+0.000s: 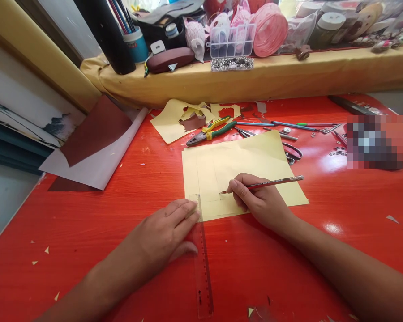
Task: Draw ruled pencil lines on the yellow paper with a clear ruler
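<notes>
My right hand [255, 197] is closed on a dark pencil [275, 181], whose tip meets the yellow paper [248, 156]. Thin pencil lines run down the paper's left half, with a short corner line near the tip. Fingers stretched out, my left hand [164, 226] lies flat with its fingertips on a clear plastic ruler [203, 273]. The ruler's far end rests over the paper's near left edge. The rest of it reaches toward me across the red table [121, 237].
Behind the paper lie pliers [208, 132], cut yellow scraps [169, 120] and several thin sticks. Brown and white sheets [97, 129] lie at the left. A yellow-covered ledge [174, 85] at the back holds a divided plastic box [231, 40]. A pixelated patch covers something at right.
</notes>
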Tool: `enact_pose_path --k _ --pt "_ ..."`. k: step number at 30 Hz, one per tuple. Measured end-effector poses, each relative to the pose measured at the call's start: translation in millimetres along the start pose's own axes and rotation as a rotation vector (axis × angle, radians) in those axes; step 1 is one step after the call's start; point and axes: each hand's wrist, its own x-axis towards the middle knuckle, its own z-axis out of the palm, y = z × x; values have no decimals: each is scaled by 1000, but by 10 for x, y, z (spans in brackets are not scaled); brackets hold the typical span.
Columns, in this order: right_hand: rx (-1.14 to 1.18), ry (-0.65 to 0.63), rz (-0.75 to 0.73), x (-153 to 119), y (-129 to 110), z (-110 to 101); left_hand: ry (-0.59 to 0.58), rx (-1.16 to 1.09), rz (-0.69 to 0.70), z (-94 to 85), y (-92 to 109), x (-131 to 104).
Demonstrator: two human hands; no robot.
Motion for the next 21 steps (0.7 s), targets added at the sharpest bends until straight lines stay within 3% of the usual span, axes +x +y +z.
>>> enact_pose_path --k 21 --pt "9 8 -9 -3 -4 10 -7 20 -20 34 -5 -26"
